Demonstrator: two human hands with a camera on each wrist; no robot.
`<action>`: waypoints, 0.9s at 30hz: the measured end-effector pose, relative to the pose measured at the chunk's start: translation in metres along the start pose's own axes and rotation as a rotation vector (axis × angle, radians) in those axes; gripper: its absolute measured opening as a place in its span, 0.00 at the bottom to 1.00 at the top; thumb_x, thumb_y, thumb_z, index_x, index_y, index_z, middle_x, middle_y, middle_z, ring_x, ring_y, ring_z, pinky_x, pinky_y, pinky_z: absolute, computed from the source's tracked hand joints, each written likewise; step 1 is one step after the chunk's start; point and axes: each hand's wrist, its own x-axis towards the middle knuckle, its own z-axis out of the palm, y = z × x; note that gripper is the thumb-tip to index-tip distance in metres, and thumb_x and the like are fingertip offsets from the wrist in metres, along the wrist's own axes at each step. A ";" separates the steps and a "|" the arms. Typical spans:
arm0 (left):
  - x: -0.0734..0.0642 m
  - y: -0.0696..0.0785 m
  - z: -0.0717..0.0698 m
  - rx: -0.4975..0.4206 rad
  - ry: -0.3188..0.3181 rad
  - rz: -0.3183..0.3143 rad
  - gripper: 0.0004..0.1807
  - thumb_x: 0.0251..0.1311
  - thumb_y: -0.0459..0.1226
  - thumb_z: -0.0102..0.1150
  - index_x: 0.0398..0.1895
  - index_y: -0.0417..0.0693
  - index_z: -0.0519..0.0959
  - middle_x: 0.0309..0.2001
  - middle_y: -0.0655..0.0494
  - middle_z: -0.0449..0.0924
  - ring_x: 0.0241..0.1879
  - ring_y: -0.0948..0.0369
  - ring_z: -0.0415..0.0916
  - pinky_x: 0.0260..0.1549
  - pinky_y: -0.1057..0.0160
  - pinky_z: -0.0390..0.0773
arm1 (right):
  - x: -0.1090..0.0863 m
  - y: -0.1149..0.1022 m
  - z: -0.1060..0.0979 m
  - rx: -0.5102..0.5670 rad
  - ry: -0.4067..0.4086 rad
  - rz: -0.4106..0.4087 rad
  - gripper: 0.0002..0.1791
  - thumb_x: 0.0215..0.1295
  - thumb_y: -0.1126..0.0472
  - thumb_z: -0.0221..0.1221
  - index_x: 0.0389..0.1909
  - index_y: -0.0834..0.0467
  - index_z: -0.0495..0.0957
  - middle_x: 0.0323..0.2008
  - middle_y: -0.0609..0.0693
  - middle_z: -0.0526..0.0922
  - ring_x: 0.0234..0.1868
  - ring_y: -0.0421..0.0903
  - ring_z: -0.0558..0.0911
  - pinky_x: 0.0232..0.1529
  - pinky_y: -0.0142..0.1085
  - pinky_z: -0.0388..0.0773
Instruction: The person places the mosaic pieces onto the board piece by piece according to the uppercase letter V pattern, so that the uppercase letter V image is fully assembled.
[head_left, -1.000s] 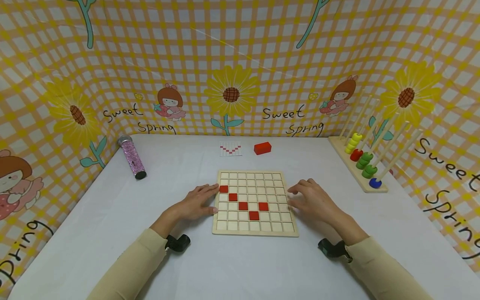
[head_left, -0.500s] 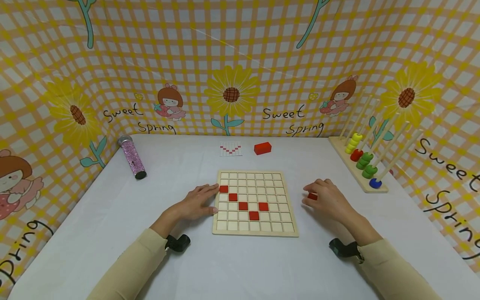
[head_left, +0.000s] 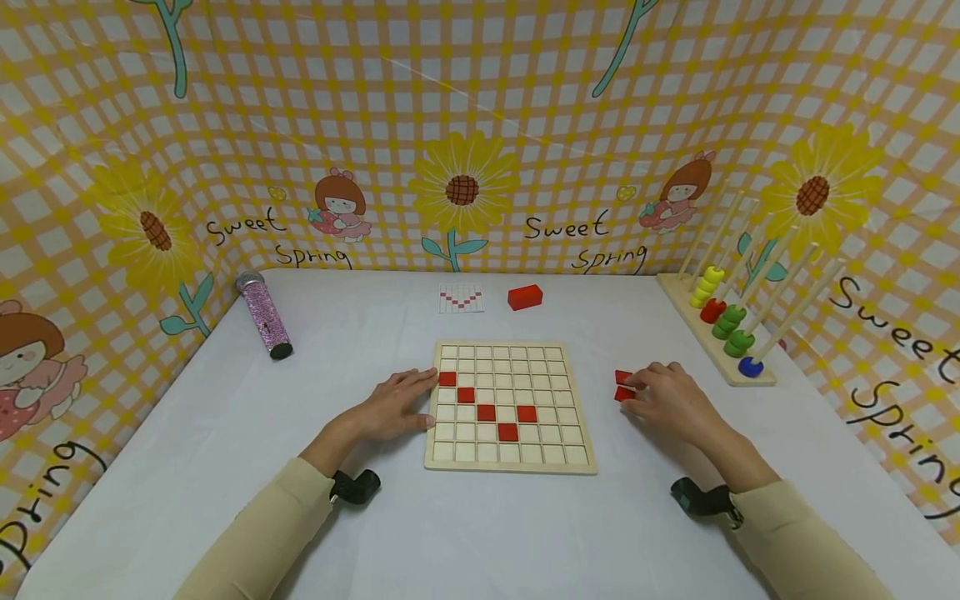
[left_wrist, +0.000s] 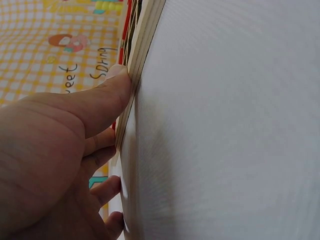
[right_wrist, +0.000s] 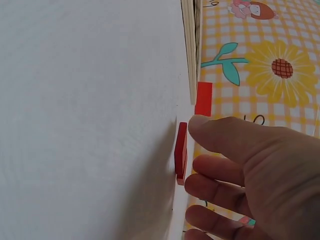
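A wooden grid board [head_left: 511,468] lies on the white table, holding several red square tiles [head_left: 487,412] set in its cells in a slanting line that turns upward. My left hand [head_left: 393,406] rests against the board's left edge, thumb and fingers extended; in the left wrist view the thumb [left_wrist: 107,97] touches the rim. To the right of the board, two loose red tiles [head_left: 623,393] lie on the table at the fingertips of my right hand [head_left: 667,406]. In the right wrist view the thumb and fingers are spread beside a tile [right_wrist: 181,152], without visibly pinching it.
Behind the board are a small pattern card [head_left: 461,298] and a red block [head_left: 525,297]. A glittery pink microphone [head_left: 265,315] lies at the left. On the right stands a peg rack [head_left: 750,380] with coloured beads. Patterned cloth surrounds the table's back and sides.
My right hand has moved from the board's right edge rightward to the loose tiles, which have come into view at its fingertips. The left hand and board have stayed put.
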 end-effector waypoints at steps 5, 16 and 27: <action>0.000 0.000 -0.001 -0.001 -0.002 -0.005 0.39 0.63 0.47 0.56 0.74 0.50 0.52 0.75 0.53 0.48 0.74 0.45 0.41 0.66 0.36 0.47 | -0.001 0.004 0.002 -0.011 0.003 0.002 0.16 0.51 0.58 0.68 0.39 0.64 0.82 0.39 0.61 0.82 0.41 0.57 0.73 0.39 0.49 0.71; 0.000 0.000 -0.001 0.007 0.004 0.001 0.39 0.63 0.47 0.56 0.74 0.49 0.52 0.75 0.52 0.49 0.74 0.44 0.42 0.66 0.35 0.47 | 0.000 0.010 0.005 -0.005 -0.013 0.016 0.15 0.52 0.58 0.67 0.37 0.64 0.83 0.38 0.61 0.82 0.40 0.57 0.73 0.39 0.49 0.72; 0.000 0.000 0.000 0.003 0.006 0.005 0.38 0.63 0.46 0.56 0.74 0.49 0.53 0.75 0.52 0.49 0.74 0.44 0.42 0.66 0.36 0.48 | 0.001 0.012 0.005 0.004 -0.022 0.040 0.14 0.52 0.59 0.66 0.37 0.64 0.83 0.37 0.60 0.81 0.40 0.57 0.72 0.39 0.49 0.71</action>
